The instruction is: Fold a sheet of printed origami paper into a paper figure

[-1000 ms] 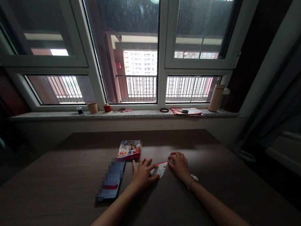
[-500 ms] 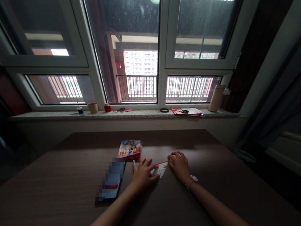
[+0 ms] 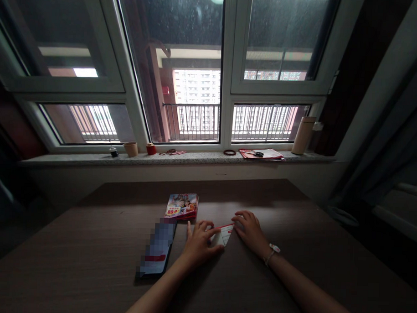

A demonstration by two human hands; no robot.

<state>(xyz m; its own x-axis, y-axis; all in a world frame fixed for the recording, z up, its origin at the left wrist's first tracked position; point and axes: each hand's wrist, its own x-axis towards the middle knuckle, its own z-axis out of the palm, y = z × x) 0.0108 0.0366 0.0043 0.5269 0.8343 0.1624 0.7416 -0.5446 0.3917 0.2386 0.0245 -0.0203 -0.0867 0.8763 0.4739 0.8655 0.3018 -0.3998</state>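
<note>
Head view: pressing white, red-edged paper bearing a red mark, inward from the surface's far edge, with the left hand spread wide; curling the right hand near its right corner, cannot tell if pinching. Hiding its left part; showing print too small to read.

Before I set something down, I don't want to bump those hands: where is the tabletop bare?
The table is bare left of the phone, and right of the right hand and forearm, out to both side edges. It is crowded mid-table, where the leaflet stack, phone, left hand and paper lie close together.
</note>
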